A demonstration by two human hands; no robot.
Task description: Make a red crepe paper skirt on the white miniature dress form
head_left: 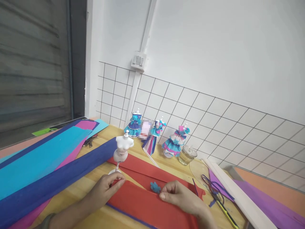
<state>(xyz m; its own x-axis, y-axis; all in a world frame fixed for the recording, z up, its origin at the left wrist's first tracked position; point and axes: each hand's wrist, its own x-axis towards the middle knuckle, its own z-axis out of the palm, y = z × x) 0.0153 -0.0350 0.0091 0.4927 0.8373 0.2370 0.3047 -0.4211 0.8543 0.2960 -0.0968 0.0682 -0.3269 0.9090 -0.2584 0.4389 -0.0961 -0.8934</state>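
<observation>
A sheet of red crepe paper lies across the table in front of me. At its upper left corner my left hand is closed, with thumb and forefinger pinching the edge. My right hand is also closed, its fingertips pinched at the same upper edge further right. A small blue paper flower lies just left of my right fingertips. Directly behind my left hand stands a white mini dress form on a round base, bare of paper. More red paper lies behind the held sheet.
Three small dress forms in paper dresses stand by the wall grid, near a glass jar. Blue and pink paper sheets cover the left side. A yellow cutter, dark cord and pale paper roll lie right.
</observation>
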